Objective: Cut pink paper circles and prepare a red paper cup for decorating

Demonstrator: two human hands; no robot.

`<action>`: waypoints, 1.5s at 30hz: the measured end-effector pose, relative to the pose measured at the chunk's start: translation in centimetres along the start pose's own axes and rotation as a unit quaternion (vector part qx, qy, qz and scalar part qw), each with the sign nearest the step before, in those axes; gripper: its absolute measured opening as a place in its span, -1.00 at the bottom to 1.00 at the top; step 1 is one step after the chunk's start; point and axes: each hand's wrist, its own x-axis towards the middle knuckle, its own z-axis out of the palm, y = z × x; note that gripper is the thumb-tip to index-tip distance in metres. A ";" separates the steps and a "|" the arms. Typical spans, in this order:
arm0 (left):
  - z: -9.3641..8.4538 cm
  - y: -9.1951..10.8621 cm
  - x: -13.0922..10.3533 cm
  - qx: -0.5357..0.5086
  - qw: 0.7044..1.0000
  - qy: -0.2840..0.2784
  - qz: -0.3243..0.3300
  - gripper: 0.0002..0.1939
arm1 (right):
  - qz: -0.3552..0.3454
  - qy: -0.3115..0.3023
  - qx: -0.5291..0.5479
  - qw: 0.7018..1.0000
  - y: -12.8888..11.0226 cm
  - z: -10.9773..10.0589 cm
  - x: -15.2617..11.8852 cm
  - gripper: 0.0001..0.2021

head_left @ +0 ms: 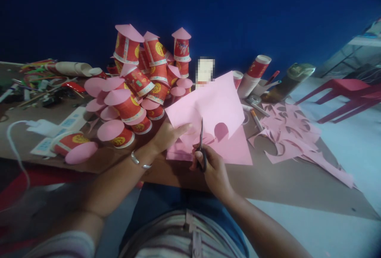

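My left hand [168,135], with a silver bangle at the wrist, grips the left side of a pink paper sheet [222,99]. The sheet is raised and tilted, and a round hole shows near its lower edge. My right hand [210,158] is closed round the handles of dark scissors [202,141]. Their blades point away from me and meet the paper near its middle. Under the raised sheet, more pink paper [238,153] lies flat at the table's front edge. My left fingertips are partly hidden by the sheet.
Red paper cups [128,47] with pink paper cones and discs are piled at the left. A power strip [70,125] lies before them. Pink paper offcuts [294,131] cover the right side. Behind are stacked cups [254,75] and a bottle [293,79]; a red stool [345,91] stands beyond.
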 end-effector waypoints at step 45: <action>-0.9 0.0 0.5 -0.032 0.994 -0.094 -0.038 -0.38 | 0.031 -0.010 -0.012 0.999 0.2 -1.4 -0.1 -0.58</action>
